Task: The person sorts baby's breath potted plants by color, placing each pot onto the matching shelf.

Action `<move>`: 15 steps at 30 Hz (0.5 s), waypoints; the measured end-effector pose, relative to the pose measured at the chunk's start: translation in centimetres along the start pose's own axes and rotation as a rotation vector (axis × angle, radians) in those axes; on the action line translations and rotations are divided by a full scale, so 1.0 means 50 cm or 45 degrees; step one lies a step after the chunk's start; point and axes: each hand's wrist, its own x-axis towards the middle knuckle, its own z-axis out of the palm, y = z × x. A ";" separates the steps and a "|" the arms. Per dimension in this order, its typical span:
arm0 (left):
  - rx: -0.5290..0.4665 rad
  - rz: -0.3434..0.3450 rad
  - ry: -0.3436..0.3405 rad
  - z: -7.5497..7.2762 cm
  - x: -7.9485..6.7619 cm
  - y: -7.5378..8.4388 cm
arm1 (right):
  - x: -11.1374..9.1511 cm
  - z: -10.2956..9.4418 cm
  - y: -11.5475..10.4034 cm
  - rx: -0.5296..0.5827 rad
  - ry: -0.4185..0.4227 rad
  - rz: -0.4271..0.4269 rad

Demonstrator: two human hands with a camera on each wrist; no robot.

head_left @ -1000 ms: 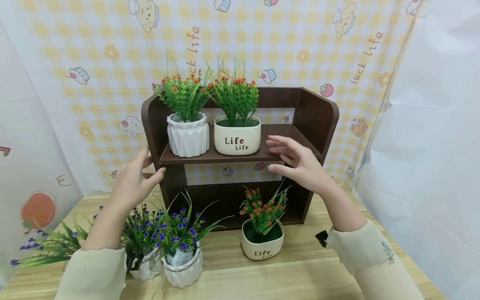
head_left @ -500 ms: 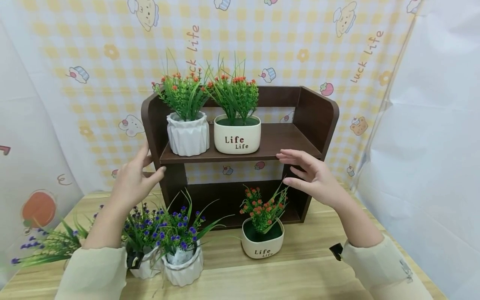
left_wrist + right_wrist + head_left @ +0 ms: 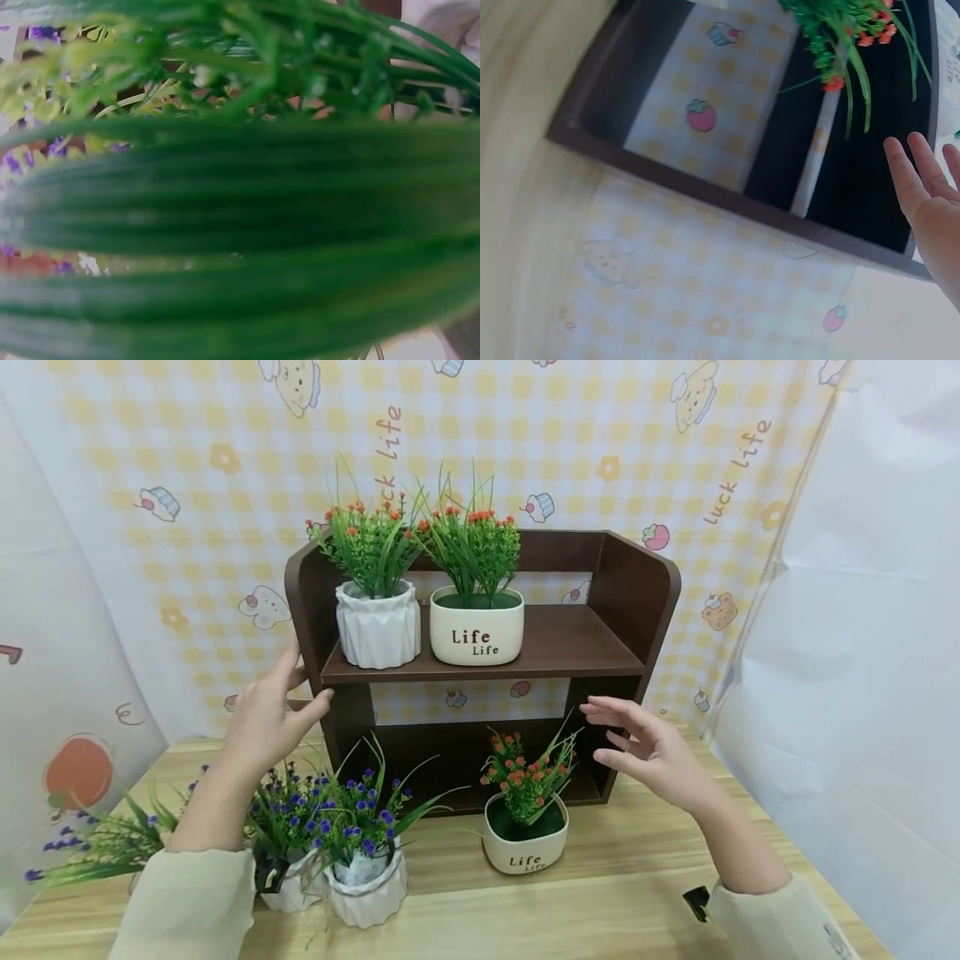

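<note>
In the head view my left hand (image 3: 273, 714) stays at the left side of a dark brown two-tier shelf (image 3: 577, 639), its fingers along the outer panel and the thumb across the front edge. My right hand (image 3: 652, 756) is in the air before the shelf's lower right corner, fingers spread and holding nothing; the right wrist view also shows this hand (image 3: 934, 202). The upper tier carries a white ridged pot (image 3: 378, 631) and a cream "Life" pot (image 3: 477, 635), both with orange-flowered plants. Nearest my right hand, another cream "Life" pot (image 3: 525, 852) stands on the table.
Purple-flowered plants in white pots (image 3: 367, 893) crowd the table's front left, beneath my left forearm. Green leaves (image 3: 240, 187) fill the left wrist view. A checked yellow cloth (image 3: 630, 410) hangs behind the shelf on the wooden table (image 3: 480, 927).
My right hand has moved down and to the right, from beside the upper cream pot to the lower right of the shelf. My left hand and the pots have kept their places.
</note>
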 end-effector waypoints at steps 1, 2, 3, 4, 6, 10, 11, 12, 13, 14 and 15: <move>0.002 -0.001 -0.001 0.000 0.000 0.000 | -0.006 0.000 0.005 -0.007 0.005 0.003; 0.004 -0.002 -0.002 -0.001 0.000 0.000 | -0.011 -0.001 0.010 -0.018 0.010 0.006; 0.006 -0.002 -0.002 -0.001 0.000 0.000 | -0.016 -0.001 0.015 -0.027 0.014 0.012; 0.005 -0.001 -0.002 -0.001 0.000 0.000 | -0.022 -0.001 0.020 -0.032 0.017 0.020; 0.008 0.002 0.000 -0.001 0.001 -0.001 | -0.032 -0.002 0.031 -0.037 0.022 0.040; 0.009 0.002 0.002 0.000 0.000 0.000 | -0.050 -0.001 0.052 -0.035 0.026 0.071; 0.011 -0.001 0.002 0.000 0.000 0.000 | -0.054 0.000 0.057 -0.040 0.026 0.075; 0.011 -0.004 0.001 0.001 0.000 0.000 | -0.058 0.001 0.061 -0.040 0.024 0.080; 0.011 -0.007 0.000 0.001 0.000 0.000 | -0.061 0.001 0.065 -0.043 0.022 0.081; 0.013 -0.009 0.000 0.001 0.000 0.001 | -0.064 0.002 0.069 -0.049 0.019 0.085; 0.012 -0.011 0.000 0.001 0.000 0.001 | -0.066 0.004 0.073 -0.055 0.015 0.088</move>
